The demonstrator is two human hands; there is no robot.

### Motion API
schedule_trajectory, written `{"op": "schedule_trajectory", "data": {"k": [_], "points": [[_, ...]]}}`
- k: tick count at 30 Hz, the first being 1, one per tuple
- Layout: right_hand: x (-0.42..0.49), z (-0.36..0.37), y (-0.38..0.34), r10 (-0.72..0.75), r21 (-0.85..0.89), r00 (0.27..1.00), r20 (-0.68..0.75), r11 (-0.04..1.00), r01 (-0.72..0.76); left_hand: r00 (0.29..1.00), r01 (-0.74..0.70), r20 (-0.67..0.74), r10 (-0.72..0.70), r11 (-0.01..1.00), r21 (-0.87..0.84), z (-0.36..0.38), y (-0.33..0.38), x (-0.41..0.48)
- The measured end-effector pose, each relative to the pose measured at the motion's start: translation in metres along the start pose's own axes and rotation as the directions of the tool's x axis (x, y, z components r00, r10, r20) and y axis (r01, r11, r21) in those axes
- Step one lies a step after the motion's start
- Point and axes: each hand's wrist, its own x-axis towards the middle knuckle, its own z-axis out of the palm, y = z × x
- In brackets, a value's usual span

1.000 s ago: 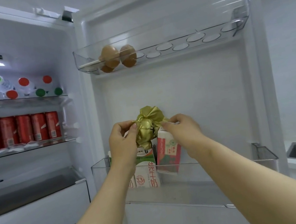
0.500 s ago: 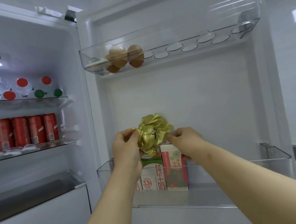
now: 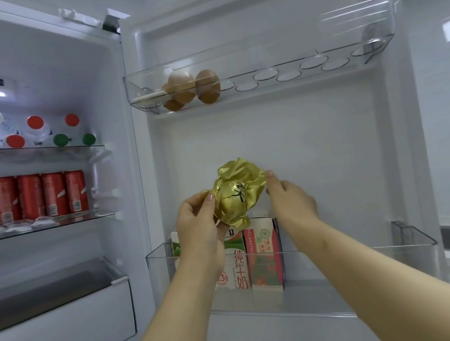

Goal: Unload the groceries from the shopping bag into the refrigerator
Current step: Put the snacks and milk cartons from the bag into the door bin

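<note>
Above the clear plastic door bin, the left hand curls thumb and fingers round a crinkled, shiny gold foil bundle marked with black brushed writing, while the right hand pinches its crumpled right edge. Beneath it in the bin stand 2 boxy cartons: a white carton printed 纯牛奶 and a red carton reading RELAXATION.

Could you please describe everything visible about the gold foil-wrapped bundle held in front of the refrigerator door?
The crumpled gold foil-wrapped bundle is roundish, its shiny wrinkled foil gathered into a ruffle at the top, with black writing on the front. It is held in the air above the standing milk cartons in the clear lower door bin. The left hand grips its left side; the right hand holds its right edge by the fingertips.
</note>
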Motion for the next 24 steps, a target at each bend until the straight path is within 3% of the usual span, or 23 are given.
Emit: {"op": "schedule_trajectory", "data": {"k": [2, 5, 7, 8, 10, 12, 14, 16, 19, 22, 24], "points": [[-0.006, -0.002, -0.003, -0.07, 0.25, 0.997, -0.008, 0.966, 0.07, 0.997, -0.008, 0.082, 0.004, 0.999, 0.05, 0.006, -0.003, -0.005], [-0.011, -0.014, -0.004, -0.057, 0.512, 0.997, 0.049, 0.859, 0.024, 0.968, -0.075, 0.248, 0.037, 0.987, 0.143, 0.013, -0.004, -0.009], [-0.009, -0.027, 0.002, -0.017, 0.598, 1.0, 0.022, 0.802, 0.0, 0.928, -0.239, 0.353, 0.12, 0.918, 0.316, 0.012, -0.003, -0.005], [-0.007, -0.035, 0.006, 0.001, 0.62, 1.0, -0.02, 0.784, 0.012, 0.893, -0.358, 0.416, 0.168, 0.827, 0.433, 0.01, -0.003, -0.001], [-0.003, -0.048, 0.015, 0.026, 0.595, 0.993, -0.116, 0.802, 0.049, 0.812, -0.549, 0.556, 0.176, 0.55, 0.629, 0.004, -0.005, 0.006], [0.001, -0.054, 0.023, 0.034, 0.534, 0.986, -0.162, 0.844, 0.059, 0.756, -0.636, 0.655, 0.019, 0.257, 0.727, 0.001, -0.014, 0.015], [0.003, -0.055, 0.028, 0.027, 0.462, 0.991, -0.128, 0.886, 0.035, 0.754, -0.639, 0.636, -0.166, 0.042, 0.768, 0.003, -0.022, 0.02], [0.002, -0.052, 0.03, 0.024, 0.395, 0.998, -0.063, 0.919, 0.002, 0.786, -0.59, 0.566, -0.25, -0.025, 0.807, 0.005, -0.022, 0.022], [0.004, -0.051, 0.032, 0.024, 0.307, 0.999, -0.042, 0.952, -0.009, 0.805, -0.551, 0.52, -0.286, -0.035, 0.834, 0.01, -0.022, 0.023], [0.009, -0.058, 0.038, 0.027, 0.092, 0.999, -0.038, 0.995, -0.024, 0.816, -0.532, 0.487, -0.311, -0.078, 0.843, 0.014, -0.022, 0.021], [0.011, -0.06, 0.042, 0.066, -0.026, 0.997, 0.038, 0.998, -0.065, 0.824, -0.521, 0.47, -0.316, -0.101, 0.847, 0.016, -0.023, 0.019]]}}
